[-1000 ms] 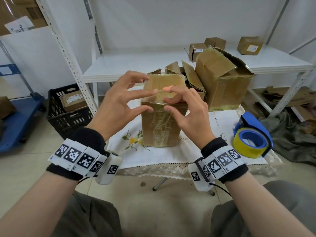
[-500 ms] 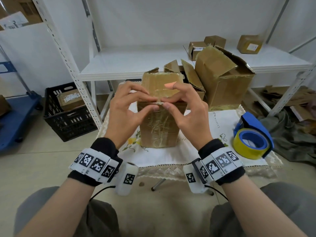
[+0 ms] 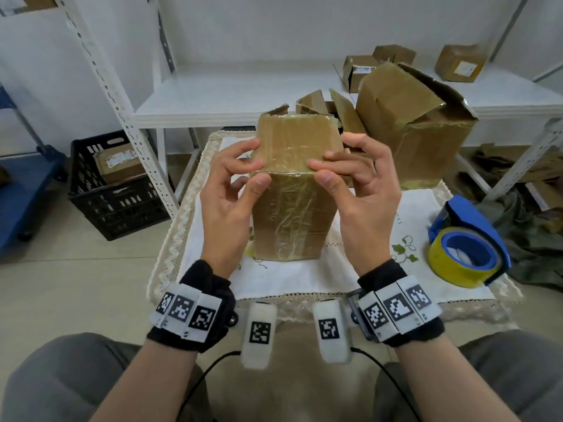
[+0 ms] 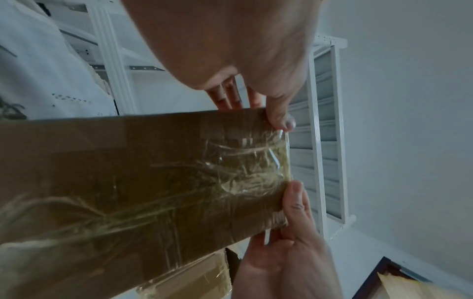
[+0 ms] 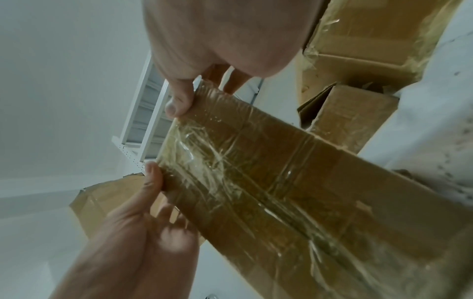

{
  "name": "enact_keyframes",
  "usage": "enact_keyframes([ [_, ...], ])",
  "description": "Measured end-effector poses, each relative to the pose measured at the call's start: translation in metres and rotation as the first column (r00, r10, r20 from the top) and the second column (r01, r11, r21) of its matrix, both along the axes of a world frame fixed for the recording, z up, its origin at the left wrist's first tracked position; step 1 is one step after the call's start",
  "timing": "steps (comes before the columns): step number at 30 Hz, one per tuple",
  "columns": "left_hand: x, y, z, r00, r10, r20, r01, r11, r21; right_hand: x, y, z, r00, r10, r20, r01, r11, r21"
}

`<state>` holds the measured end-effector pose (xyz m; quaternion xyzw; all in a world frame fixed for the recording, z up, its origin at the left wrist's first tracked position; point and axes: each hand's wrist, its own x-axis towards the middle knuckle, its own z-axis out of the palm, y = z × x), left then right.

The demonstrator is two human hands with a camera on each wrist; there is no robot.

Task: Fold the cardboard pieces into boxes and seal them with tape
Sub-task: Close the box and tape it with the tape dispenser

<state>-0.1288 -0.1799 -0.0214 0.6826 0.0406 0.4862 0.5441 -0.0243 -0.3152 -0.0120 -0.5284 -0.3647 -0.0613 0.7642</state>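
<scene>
A tall cardboard box, wrapped in wrinkled clear tape, stands upright on the white tablecloth. My left hand pinches the box's top front edge at its left corner, thumb in front and fingers on the lid. My right hand pinches the same edge at the right corner. In the left wrist view my left hand holds the box at the edge, thumb on the taped face. In the right wrist view my right hand grips the box the same way. A blue tape dispenser with yellow tape lies at the right.
A larger open cardboard box and a smaller open one stand behind. A white metal shelf carries small boxes. A black crate and a blue trolley sit on the floor at the left.
Both hands slid apart along the box's top front edge, from its middle out to the two corners, and now pinch it there. The box has stayed upright on the cloth.
</scene>
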Motion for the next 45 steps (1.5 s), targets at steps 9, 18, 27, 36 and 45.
enact_keyframes([
  [9,0.009,-0.014,0.007,0.973,0.195,-0.123,-0.159,0.954,0.254,-0.002,-0.003,-0.003,0.999,0.049,-0.006,-0.049,0.998,-0.048],
  [18,0.015,-0.007,0.005,0.990,0.128,-0.063,-0.117,0.980,0.161,-0.001,-0.006,-0.003,0.999,0.052,-0.013,-0.053,0.996,-0.066],
  [27,0.019,-0.008,0.002,0.994,0.092,-0.051,-0.089,0.995,0.053,-0.003,-0.001,-0.003,0.998,0.018,-0.055,-0.019,1.000,-0.015],
  [36,0.010,-0.012,0.008,0.991,-0.134,0.010,0.134,0.980,-0.150,0.005,-0.008,-0.012,0.997,0.077,-0.025,-0.076,0.997,0.027],
  [45,0.005,-0.010,0.013,0.990,-0.142,0.024,0.143,0.960,-0.240,-0.001,0.005,-0.010,0.987,0.086,-0.135,-0.063,0.984,0.165],
])
